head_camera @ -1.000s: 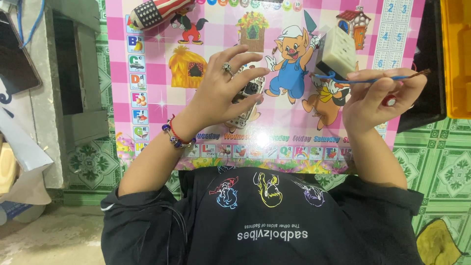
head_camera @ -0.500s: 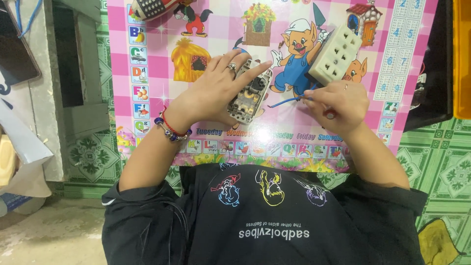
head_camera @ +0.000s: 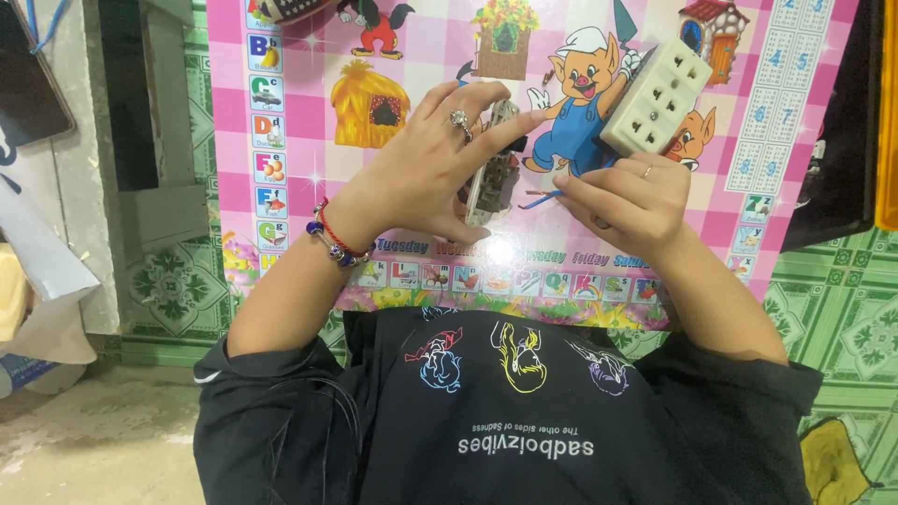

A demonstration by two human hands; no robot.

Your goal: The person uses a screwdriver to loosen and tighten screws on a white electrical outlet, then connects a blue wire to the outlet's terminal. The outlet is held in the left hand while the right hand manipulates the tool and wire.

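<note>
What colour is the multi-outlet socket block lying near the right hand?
Cream-white with dark socket holes: the socket block, just above the right hand, shows best in the head view.

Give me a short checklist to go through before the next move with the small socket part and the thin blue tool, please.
1. Left hand grips the socket part: ok, fingers wrap it from both sides.
2. Right hand holds the blue tool: ok, only its tip shows past the fingers.
3. Tool tip seated in a screw or slot of the part: cannot tell, the tip shows close beside it, contact is hidden.
4. White socket block out of the way: ok, it lies on the pink mat just above the right hand.
5. Work side of the part in view: not ok, the left fingers cover most of it.
</note>
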